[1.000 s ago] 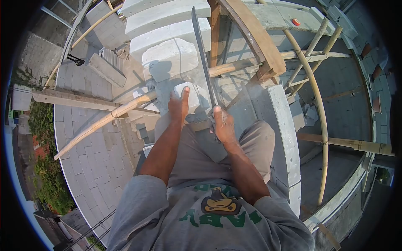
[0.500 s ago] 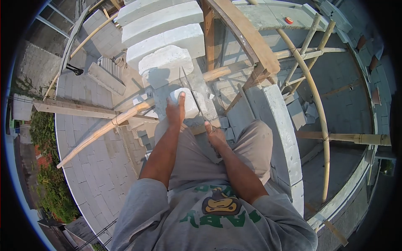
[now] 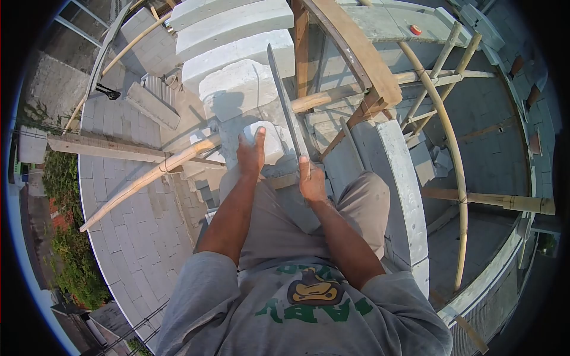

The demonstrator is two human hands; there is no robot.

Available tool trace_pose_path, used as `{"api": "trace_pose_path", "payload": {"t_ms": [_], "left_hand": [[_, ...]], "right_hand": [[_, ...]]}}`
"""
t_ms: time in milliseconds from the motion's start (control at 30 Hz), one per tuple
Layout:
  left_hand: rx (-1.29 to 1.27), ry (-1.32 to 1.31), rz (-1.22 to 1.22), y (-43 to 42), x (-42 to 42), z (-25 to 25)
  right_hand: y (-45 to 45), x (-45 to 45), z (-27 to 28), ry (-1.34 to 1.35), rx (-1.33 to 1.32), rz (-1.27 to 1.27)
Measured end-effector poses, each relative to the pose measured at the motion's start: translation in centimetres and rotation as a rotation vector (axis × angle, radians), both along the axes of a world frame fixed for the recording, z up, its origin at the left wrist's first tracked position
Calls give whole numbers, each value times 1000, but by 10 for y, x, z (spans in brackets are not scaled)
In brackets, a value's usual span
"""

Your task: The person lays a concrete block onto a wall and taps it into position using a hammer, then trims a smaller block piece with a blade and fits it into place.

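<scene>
My left hand [image 3: 251, 153] grips the near side of a small white concrete block [image 3: 272, 144], thumb on top and the other fingers partly hidden. The block rests on a dusty grey surface [image 3: 237, 127] in front of my knees. My right hand [image 3: 312, 183] is closed round the handle of a machete [image 3: 285, 98], a long dark blade pointing up and away from me. Its blade stands just right of the small block, apart from it, with the broad side showing. Beyond lies a larger rough-edged white block [image 3: 237, 86].
Several long white blocks [image 3: 237, 56] are stacked ahead. A wooden frame [image 3: 383, 89] and bamboo poles [image 3: 448, 130] stand to the right, and another bamboo pole [image 3: 151, 178] crosses at left. A block wall [image 3: 398, 178] runs beside my right knee. Another person's arm [image 3: 532, 93] shows at far right.
My right hand has risen slightly and moved right, lifting the machete away from the small block and turning its broad side into view. My left hand stays on the block.
</scene>
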State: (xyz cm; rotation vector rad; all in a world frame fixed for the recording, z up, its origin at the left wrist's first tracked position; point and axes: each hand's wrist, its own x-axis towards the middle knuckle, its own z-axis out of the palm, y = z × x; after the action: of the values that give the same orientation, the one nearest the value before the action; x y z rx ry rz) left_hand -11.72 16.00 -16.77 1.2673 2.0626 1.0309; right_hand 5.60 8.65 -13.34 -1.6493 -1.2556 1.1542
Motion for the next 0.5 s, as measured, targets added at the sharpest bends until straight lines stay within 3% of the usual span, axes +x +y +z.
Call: {"api": "trace_pose_path", "payload": {"t_ms": [67,167,267,367,467,500], "left_hand": [[-25,-41,-14,-3,1,4],[61,18,-20,0,-2,-7],[0,-48,-9,-4,4,11],[6,14,19,-4,6,13],[-35,-17,10,-6,5,12],[-18,-29,7,-5,5,12]], "right_hand": [[-9,1,-21,-143,-537,144],[-14,-4,-83,-494,-182,81],[-1,0,-4,-80,-89,39],[6,1,62,141,299,-46],[-2,-2,34,223,318,-28],[-7,-7,0,12,107,10]]}}
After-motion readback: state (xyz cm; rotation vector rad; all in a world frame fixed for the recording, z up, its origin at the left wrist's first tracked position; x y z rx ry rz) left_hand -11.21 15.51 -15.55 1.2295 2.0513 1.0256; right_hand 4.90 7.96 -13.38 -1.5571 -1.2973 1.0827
